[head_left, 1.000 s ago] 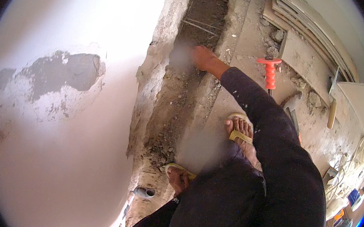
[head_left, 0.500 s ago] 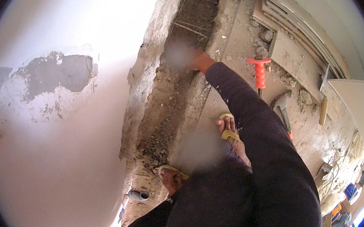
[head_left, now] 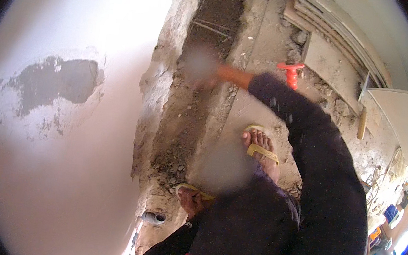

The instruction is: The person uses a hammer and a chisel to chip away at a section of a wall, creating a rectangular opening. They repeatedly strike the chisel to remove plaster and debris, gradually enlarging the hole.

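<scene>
My right hand (head_left: 209, 74), at the end of a dark sleeve, is low over a narrow dug channel (head_left: 185, 116) along the white wall (head_left: 64, 153); a pale smudge on the view and motion blur hide its fingers, so whatever it may touch is unclear. Thin rods (head_left: 211, 27) cross the channel above it. A red ribbed tool grip with a round guard (head_left: 290, 74) stands to its right, on the dusty floor. My feet in yellow sandals (head_left: 260, 150) are below. My left hand is out of sight.
Stacked boards (head_left: 335, 37) lean along the right, with broken rubble (head_left: 295, 50) beside them. A wooden-handled tool (head_left: 361, 123) lies near a pale panel (head_left: 396, 116). Coiled cable (head_left: 381, 171) and assorted items are at the far right. A grey pipe opening (head_left: 158, 218) is at lower left.
My right hand has shifted a little downward and left in the view, its sleeve now more horizontal. My arm now covers the hammer seen earlier, and more of my right foot shows.
</scene>
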{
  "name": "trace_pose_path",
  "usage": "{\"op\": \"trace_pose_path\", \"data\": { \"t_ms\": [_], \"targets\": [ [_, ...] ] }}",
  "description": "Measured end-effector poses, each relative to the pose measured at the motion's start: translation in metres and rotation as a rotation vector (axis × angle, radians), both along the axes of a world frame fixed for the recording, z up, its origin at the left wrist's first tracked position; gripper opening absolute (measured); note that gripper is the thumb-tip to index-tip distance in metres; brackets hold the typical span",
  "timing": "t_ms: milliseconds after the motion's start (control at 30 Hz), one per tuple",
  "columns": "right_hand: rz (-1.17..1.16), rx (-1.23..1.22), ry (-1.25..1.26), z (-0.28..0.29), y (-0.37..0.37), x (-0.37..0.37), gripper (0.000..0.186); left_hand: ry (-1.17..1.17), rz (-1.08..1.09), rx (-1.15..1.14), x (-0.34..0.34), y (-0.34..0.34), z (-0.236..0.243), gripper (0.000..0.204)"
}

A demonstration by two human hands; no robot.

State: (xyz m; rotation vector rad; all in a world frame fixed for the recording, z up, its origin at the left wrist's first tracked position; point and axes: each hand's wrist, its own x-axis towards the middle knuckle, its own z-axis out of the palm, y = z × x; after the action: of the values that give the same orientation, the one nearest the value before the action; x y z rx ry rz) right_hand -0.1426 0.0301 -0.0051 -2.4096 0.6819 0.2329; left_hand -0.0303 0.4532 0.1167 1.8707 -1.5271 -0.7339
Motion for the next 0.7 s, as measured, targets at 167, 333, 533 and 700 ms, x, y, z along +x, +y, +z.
{"op": "trace_pose_path", "data": {
  "t_ms": [167, 333, 533, 700],
  "targets": [
    [-0.172, 0.233, -0.304, 0.067, 0.133, 0.038, 0.060, -0.179, 0.031, -0.047, -0.008, 0.004, -0.008, 0.016],
    [-0.403, -0.214, -0.057, 0.028, 0.083, 0.025, 0.047, -0.055, 0.129, 0.237, -0.003, 0.022, -0.019, 0.015],
    [-0.458, -0.503, 0.169, -0.049, 0.079, 0.014, 0.045, -0.073, 0.121, 0.069, -0.011, 0.015, -0.014, 0.014],
    [-0.171, -0.278, 0.375, 0.046, 0.094, 0.029, 0.032, -0.136, 0.087, 0.063, 0.000, 0.028, -0.022, 0.014]
  ]
}}
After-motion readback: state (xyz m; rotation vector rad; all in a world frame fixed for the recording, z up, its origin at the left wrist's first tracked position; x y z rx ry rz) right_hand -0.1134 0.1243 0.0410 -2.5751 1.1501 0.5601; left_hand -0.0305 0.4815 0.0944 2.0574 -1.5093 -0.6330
